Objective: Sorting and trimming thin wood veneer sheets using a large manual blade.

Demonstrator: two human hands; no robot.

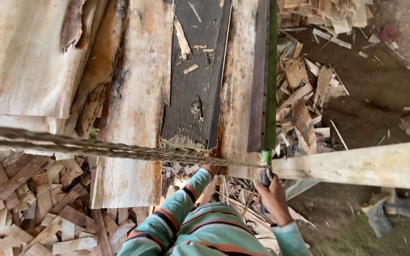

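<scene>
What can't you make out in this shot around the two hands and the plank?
Head view only:
- Left hand: mostly hidden behind the rope and the plank end; its grip is unclear.
- Right hand: what it clasps below the green post is covered by the fingers.
- Rope: its far end is cut off by the left edge.

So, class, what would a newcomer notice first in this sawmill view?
First the thick twisted rope stretching from the left edge to the green post in the middle. Next, the rough planks above it and the wood scraps heaped at lower left. Below, the right hand grips a dark handle under the rope's knot.
</scene>
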